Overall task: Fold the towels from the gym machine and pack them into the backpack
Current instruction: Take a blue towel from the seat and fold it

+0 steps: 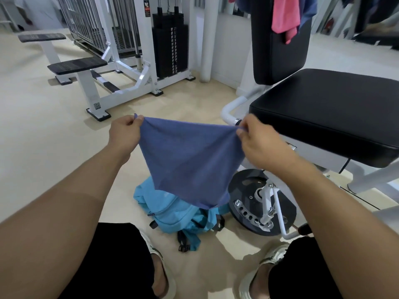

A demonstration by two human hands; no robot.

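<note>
A: From the head view, what is lying around?

B: A light blue backpack (172,212) is lying slumped on the floor between the person's feet and the gym machine's black weight plate (257,203). The machine's black seat (328,113) is sitting at the right, and a pink towel (285,16) is hanging over its backrest with a darker blue cloth (307,7) beside it. A white bench (75,65) and a weight stack (170,44) are standing farther back.

A: And the towel being handled?

B: A purple-blue towel (190,160) is hanging in the air, its lower edge covering the backpack's upper part.

A: The hands?

B: The left hand (125,132) is pinching the towel's top left corner, the right hand (257,139) is pinching the top right corner, both arms reaching forward, the top edge sagging slightly between them.
</note>
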